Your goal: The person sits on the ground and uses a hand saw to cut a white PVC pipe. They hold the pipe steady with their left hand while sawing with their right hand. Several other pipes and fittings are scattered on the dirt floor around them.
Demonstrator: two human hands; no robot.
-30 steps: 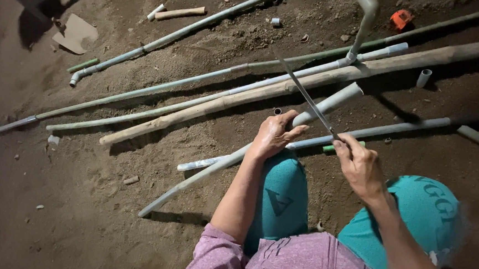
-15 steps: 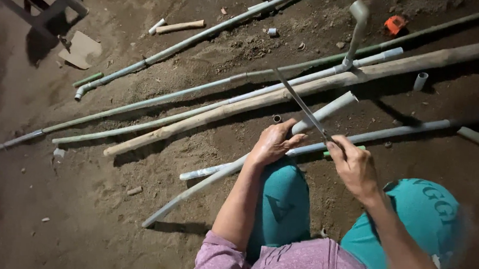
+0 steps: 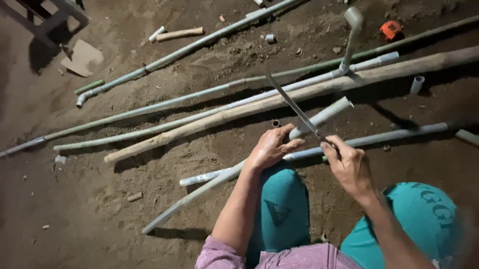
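Head view. Your left hand (image 3: pixel 272 147) is closed over a grey pipe (image 3: pixel 324 114), fingers curled around it near its raised end, holding it just above your left knee (image 3: pixel 282 209). The pipe runs from the dirt floor (image 3: pixel 107 215) at lower left, under your palm, and rises toward the upper right, where its open cut end stands clear of the ground.

Your right hand (image 3: pixel 348 166) is wrapped in a fist around one end of a thin saw blade (image 3: pixel 294 107). The blade runs up and to the left from that grip and crosses the pipe just beyond your left fingers; whether its edge is touching the pipe cannot be told from this angle.

Both knees are in teal trousers, and a pink sleeve (image 3: pixel 220 263) shows at the bottom edge.

A second thinner pipe (image 3: pixel 383 138) lies on the floor under your hands, running right. Beyond it a long wooden pole (image 3: pixel 224 117) lies diagonally, touching a pale pipe (image 3: pixel 157 125) beside it. A pipe with an upright elbow piece (image 3: pixel 352 30) stands at that pole's far side. Another long pipe (image 3: pixel 200 44) lies further off, near a short wooden handle (image 3: pixel 179 34). A small orange object (image 3: pixel 390 29) sits at upper right, a piece of cardboard (image 3: pixel 83 58) at upper left, by a bench leg (image 3: pixel 53 1).
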